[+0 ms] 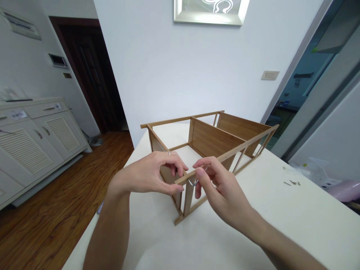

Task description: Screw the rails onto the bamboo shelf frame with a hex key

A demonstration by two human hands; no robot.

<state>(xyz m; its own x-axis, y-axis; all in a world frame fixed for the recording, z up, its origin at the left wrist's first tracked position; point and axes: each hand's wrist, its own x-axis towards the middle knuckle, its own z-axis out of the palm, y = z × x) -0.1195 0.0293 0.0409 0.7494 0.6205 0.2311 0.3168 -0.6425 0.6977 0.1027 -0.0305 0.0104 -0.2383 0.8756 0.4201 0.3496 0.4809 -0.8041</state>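
A brown wooden shelf rack (216,139) lies on its side on a white table (253,217). At the rack's near corner, my left hand (153,172) has its thumb and fingers around the end of the upper rail (182,180). A small bent silver hex key (192,183) meets the outer face of this rail. My right hand (221,185) pinches the free arm of the key, its fingers curled beside the rail. The screw under the key's tip is too small to make out.
Several small screws (294,183) lie on the table at the right. Beyond them are clear plastic wrapping (315,170) and a pinkish roll (345,190). A white wall (146,67) stands behind the rack. A white cabinet (42,138) is at the left.
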